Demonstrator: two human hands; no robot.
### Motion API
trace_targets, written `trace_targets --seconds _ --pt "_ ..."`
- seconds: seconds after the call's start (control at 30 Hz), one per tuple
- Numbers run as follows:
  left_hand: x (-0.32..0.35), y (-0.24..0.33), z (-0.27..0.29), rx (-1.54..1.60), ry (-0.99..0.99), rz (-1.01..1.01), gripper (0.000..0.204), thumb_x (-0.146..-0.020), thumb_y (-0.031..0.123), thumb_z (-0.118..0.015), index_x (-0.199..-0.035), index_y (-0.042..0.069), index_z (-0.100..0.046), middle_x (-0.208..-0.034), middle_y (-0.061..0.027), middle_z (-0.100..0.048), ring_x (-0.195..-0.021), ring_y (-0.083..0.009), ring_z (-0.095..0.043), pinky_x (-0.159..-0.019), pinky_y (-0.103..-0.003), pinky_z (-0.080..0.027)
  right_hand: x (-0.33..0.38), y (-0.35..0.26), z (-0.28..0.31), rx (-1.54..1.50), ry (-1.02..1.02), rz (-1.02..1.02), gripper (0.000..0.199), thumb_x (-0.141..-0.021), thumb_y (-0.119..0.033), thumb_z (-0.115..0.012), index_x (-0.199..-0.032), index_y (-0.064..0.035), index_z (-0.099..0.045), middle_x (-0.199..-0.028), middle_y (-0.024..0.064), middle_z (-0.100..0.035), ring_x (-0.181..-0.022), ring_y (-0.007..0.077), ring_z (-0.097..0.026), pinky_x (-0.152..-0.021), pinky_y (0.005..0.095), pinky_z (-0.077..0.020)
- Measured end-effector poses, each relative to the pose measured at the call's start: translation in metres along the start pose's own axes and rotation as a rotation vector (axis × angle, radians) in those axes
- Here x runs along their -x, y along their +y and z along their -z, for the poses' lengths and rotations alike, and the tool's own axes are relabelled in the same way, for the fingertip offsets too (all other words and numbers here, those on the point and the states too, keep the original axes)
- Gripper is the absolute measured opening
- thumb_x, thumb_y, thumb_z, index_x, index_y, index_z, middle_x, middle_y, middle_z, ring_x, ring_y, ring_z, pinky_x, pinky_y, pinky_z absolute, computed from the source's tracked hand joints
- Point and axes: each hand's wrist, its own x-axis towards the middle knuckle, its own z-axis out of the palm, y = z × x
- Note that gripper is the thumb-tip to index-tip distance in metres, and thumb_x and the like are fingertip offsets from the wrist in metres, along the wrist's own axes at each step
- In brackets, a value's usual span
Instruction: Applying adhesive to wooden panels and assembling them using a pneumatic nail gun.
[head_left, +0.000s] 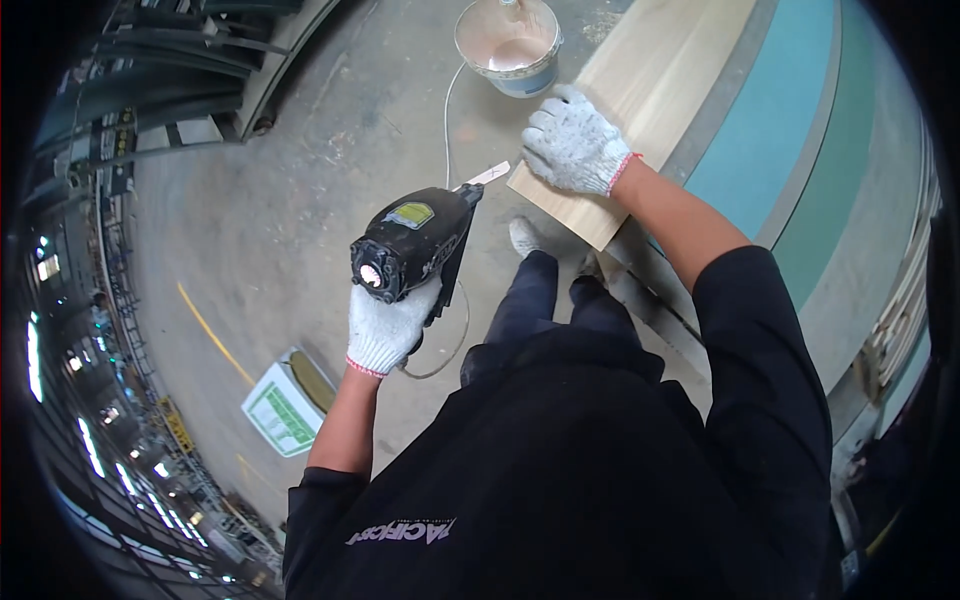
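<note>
My left hand (385,330), in a white knit glove with a red cuff, is closed round the handle of a black nail gun (418,245). The gun is held off the floor, its narrow nose pointing toward the board's near end. My right hand (575,145), gloved the same way, rests at the left edge of a pale wooden board (670,70). Its fingers curl over that edge, close to the board's near corner. Beyond the nose lies a narrow pale strip (487,177); whether it touches the gun cannot be told.
A bucket (525,78) with pinkish residue stands ahead. Blue (780,110) and green panels (835,165) lie right of the board. A thin hose (447,125) crosses the floor. At left are a white-and-green box (283,405) and dark metal profiles (190,75).
</note>
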Motion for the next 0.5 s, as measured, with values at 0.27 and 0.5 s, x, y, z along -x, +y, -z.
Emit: trace_targets --seconds 0.27,0.5 --pt "-0.003 0.018 -0.018 -0.173 -0.082 -0.015 0.029 -0.085 0.010 -0.069 -0.112 0.001 -0.066 -0.079 -0.0052 -0.070 -0.064 -0.0134 -0.066 -0.059 -0.030 -0.053 0.004 0.005 -0.008 -0.020 0.016 -0.011 0.023 -0.088 -0.031 -0.061 -0.076 -0.0110 -0.064 -0.080 0.0077 -0.062 -0.086 0.0250 -0.061 -0.097 0.0446 -0.0422" --pt "-0.004 0.029 -0.021 -0.207 -0.071 0.027 0.028 -0.085 0.012 -0.070 -0.111 0.003 -0.067 -0.075 -0.0045 -0.070 -0.059 -0.0134 -0.065 -0.056 -0.031 -0.053 0.004 0.004 -0.008 -0.021 0.006 -0.013 0.024 -0.089 -0.031 -0.061 -0.076 -0.0113 -0.065 -0.080 0.0078 -0.062 -0.088 0.0249 -0.061 -0.098 0.0440 -0.0416"
